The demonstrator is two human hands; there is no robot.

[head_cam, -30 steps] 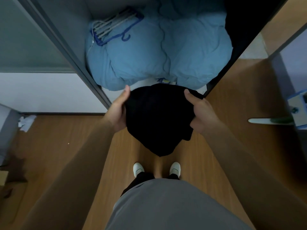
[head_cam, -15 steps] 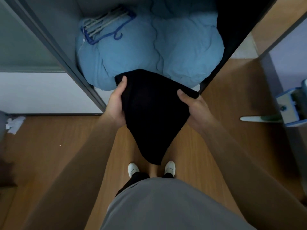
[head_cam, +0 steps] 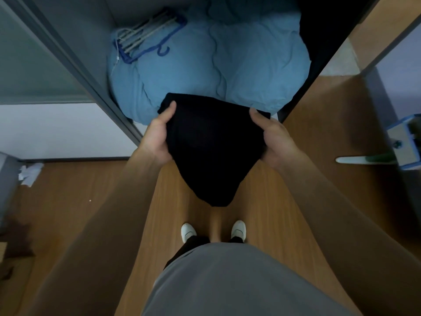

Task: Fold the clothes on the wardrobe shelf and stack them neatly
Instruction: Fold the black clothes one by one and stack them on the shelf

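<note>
Head view, looking down past the person's grey top [head_cam: 227, 281] at an open wardrobe [head_cam: 77, 62]. A black garment [head_cam: 214, 151] is held by its two upper corners in front of the wardrobe opening. Its top edge is spread roughly level between the hands and overlaps the front of the blue bedding [head_cam: 227, 65] that fills the compartment; whether the cloth touches the bedding cannot be told. Its lower part narrows to a rounded point that hangs free above the wooden floor [head_cam: 91, 201], ahead of the white shoes [head_cam: 188, 231]. The left hand [head_cam: 159, 137] grips the garment's left side: its thumb lies on top of the cloth near the upper corner and its fingers are curled underneath, out of sight. The right hand [head_cam: 275, 142] grips the right side in the same way, thumb on top near the opposite corner and fingers hidden beneath the fabric. A bundle of hangers [head_cam: 145, 37], blue and pale, lies on the bedding at the back left of the compartment, well apart from the garment. A dark mass [head_cam: 323, 30], too dim to identify, occupies the right of the wardrobe beside the bedding. Crumpled white paper [head_cam: 29, 174] lies on the floor at the far left, by the wall. A blue and white object [head_cam: 403, 142] stands at the right edge.
</note>
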